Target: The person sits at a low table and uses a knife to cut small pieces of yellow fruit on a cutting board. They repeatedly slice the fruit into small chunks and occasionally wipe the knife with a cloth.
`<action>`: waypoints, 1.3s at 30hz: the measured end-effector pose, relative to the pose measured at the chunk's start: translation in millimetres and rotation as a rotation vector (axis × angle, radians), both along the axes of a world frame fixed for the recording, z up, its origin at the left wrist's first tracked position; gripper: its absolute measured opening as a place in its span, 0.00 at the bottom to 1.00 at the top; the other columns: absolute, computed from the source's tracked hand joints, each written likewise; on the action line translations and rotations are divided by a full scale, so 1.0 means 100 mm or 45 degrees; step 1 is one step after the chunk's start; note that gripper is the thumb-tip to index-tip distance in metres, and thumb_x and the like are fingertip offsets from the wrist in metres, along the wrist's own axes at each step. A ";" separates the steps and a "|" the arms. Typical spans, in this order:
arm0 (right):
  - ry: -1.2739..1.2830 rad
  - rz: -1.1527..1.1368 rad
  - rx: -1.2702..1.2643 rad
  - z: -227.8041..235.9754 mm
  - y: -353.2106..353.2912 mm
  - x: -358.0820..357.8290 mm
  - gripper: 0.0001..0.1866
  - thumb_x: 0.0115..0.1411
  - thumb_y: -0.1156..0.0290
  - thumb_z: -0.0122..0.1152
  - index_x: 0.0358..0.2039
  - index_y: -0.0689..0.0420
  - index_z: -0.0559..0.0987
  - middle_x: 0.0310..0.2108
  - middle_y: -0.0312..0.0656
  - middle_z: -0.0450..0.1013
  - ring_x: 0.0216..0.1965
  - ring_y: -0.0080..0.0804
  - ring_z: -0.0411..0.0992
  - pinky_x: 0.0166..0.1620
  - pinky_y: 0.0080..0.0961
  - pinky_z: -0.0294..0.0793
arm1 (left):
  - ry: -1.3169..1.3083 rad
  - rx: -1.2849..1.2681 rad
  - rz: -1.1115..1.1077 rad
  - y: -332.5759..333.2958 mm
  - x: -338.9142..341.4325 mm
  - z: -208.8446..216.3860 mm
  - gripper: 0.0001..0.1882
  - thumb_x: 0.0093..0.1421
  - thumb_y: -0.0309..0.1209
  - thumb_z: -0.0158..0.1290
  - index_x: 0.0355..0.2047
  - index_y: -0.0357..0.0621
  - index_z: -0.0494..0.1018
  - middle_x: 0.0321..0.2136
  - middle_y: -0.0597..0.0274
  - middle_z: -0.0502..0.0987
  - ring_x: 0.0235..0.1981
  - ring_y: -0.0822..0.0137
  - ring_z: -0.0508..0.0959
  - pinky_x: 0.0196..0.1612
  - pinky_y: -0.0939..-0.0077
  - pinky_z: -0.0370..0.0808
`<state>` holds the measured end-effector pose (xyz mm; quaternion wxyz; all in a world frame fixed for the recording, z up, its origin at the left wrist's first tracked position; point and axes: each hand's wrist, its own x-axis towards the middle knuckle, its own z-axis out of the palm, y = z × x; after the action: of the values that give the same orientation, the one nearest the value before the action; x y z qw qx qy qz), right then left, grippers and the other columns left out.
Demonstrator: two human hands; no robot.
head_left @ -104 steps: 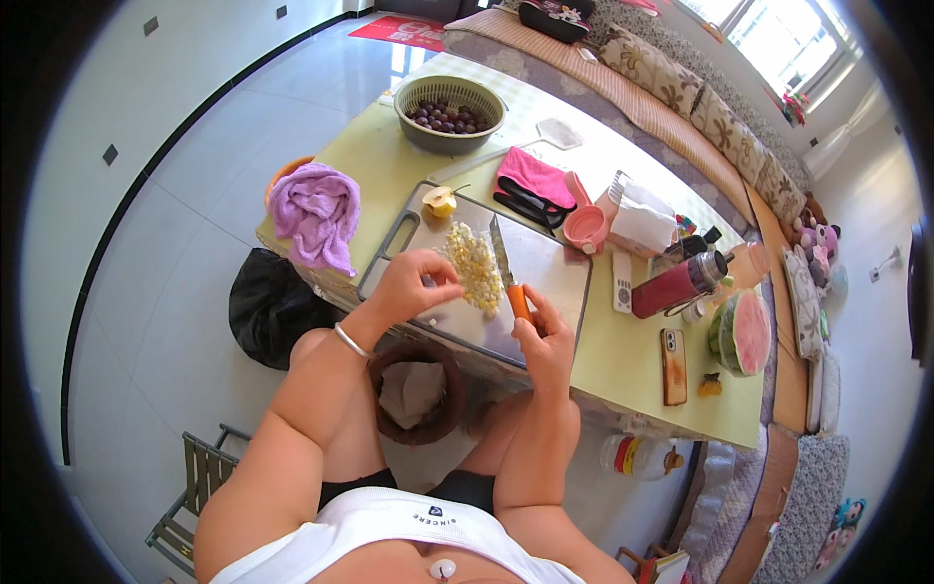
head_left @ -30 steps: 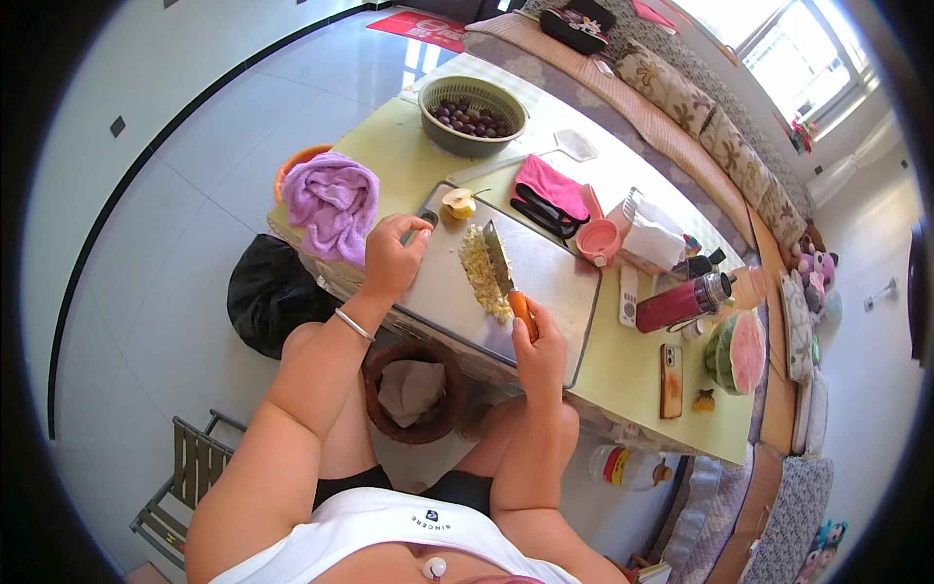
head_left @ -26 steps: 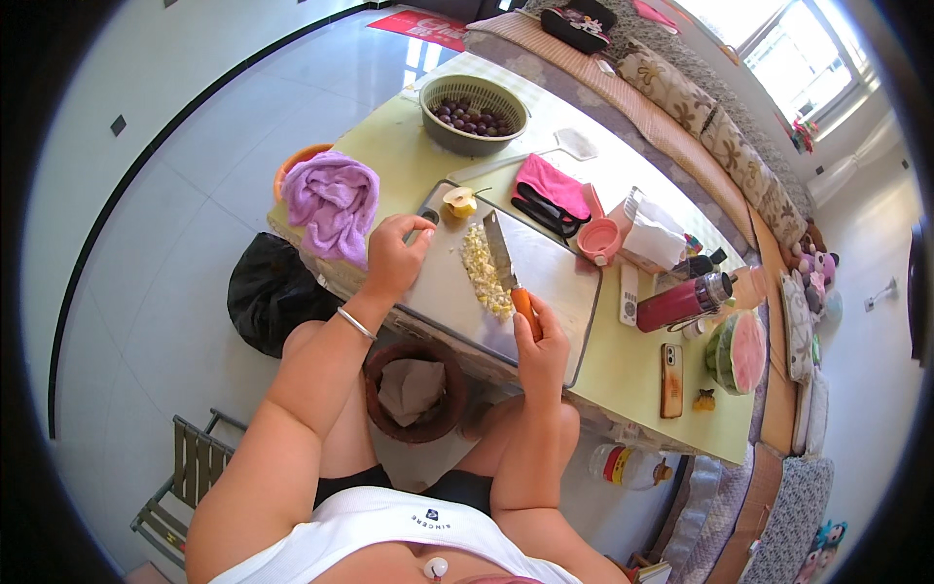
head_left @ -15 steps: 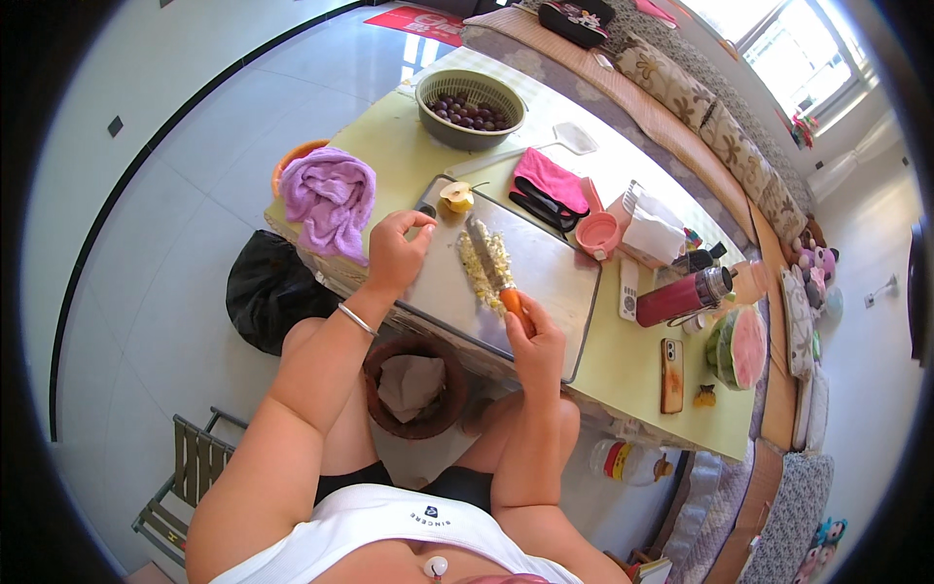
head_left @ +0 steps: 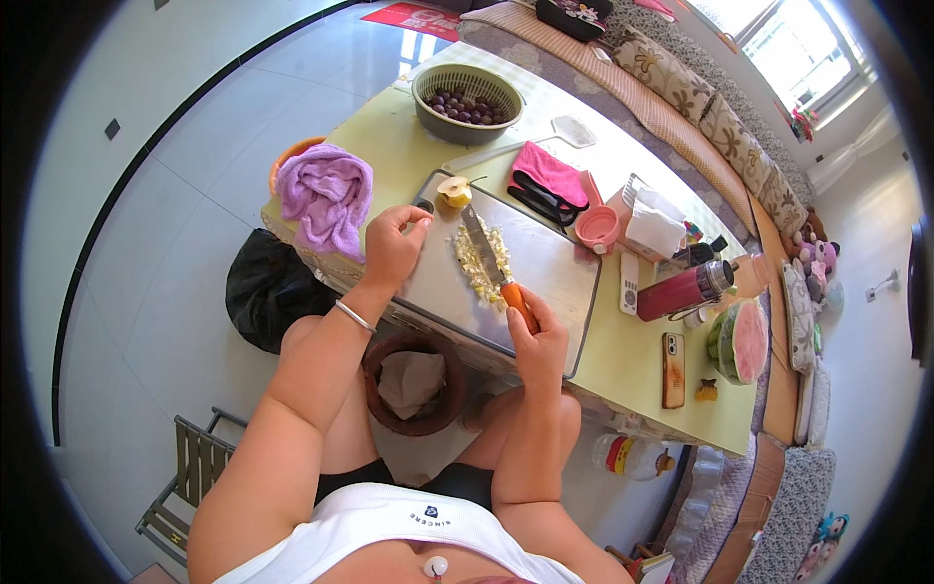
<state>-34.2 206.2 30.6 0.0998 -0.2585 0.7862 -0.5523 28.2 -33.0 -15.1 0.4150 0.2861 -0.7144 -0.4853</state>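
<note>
My right hand is closed round the orange handle of a knife. The blade lies over a heap of chopped pale yellow-white bits, its tip pointing toward the far side. These bits rest on a metal cutting board with a dark rim. A cut piece of yellow fruit with a stem sits near the board's far left corner, just beyond the knife tip. My left hand hovers by the board's left edge, fingers curled, nothing showing in them.
A colander of dark round fruit stands at the far side, a purple towel at the left. Rightward are a pink cloth, tissues, a remote, a bottle, a phone and cut watermelon. Below is a bin.
The knife blade has shifted slightly over the chopped bits and shows more of its flat side. My left hand has stayed nearly in place. The whole view has moved slightly.
</note>
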 end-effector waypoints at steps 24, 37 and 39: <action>0.039 -0.143 -0.080 -0.04 0.03 -0.10 0.18 0.60 0.72 0.63 0.51 0.61 0.80 0.39 0.46 0.81 0.38 0.28 0.78 0.46 0.25 0.76 | 0.004 0.074 -0.030 0.03 -0.05 0.00 0.05 0.56 0.27 0.58 0.31 0.40 0.82 0.26 0.57 0.81 0.28 0.66 0.77 0.37 0.72 0.72; 0.101 -0.149 -0.002 -0.09 0.06 -0.15 0.16 0.60 0.73 0.62 0.49 0.61 0.80 0.37 0.44 0.81 0.35 0.26 0.77 0.42 0.24 0.76 | -0.025 0.018 -0.026 0.04 -0.04 0.03 0.06 0.60 0.25 0.57 0.32 0.37 0.82 0.24 0.70 0.79 0.25 0.81 0.73 0.29 0.83 0.69; 0.098 -0.133 -0.020 -0.09 0.03 -0.11 0.17 0.60 0.73 0.62 0.49 0.62 0.80 0.36 0.45 0.81 0.35 0.26 0.78 0.42 0.24 0.76 | -0.041 0.058 -0.039 0.05 -0.01 0.00 0.06 0.60 0.25 0.57 0.32 0.37 0.82 0.24 0.70 0.79 0.25 0.80 0.73 0.29 0.84 0.69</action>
<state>-45.5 209.1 21.9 0.0386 -0.2388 0.7975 -0.5527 26.9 -28.0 -15.6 0.3893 0.2925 -0.7141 -0.5029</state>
